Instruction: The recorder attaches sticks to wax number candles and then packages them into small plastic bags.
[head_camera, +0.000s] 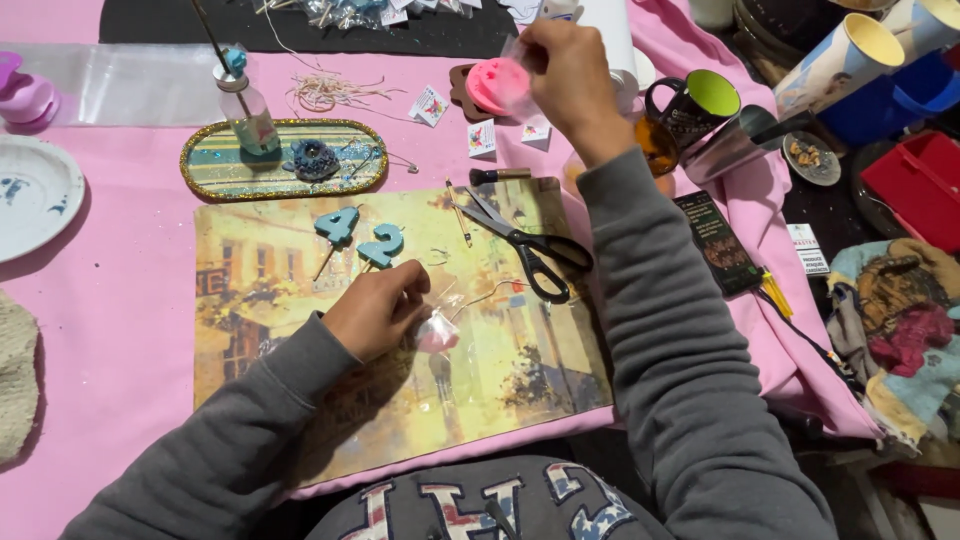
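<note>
My left hand (375, 310) rests on a picture placemat (300, 300), its fingers closed on a small clear bag with something pink inside (438, 332). My right hand (570, 75) is stretched to the far side of the table, pinching a clear plastic piece over a round pink object (495, 85). Two blue number-shaped candles on sticks (358, 238) lie just beyond my left hand. Black-handled scissors (525, 245) lie on the placemat between my two arms.
An oval glittery tray (205, 172) holds a small bottle (247, 112) and a dark blue flower. A white plate (35, 190) lies at left. Mugs and cups (700, 105) crowd the right, beside a red box (920, 185). A small brush (498, 176) lies near the scissors.
</note>
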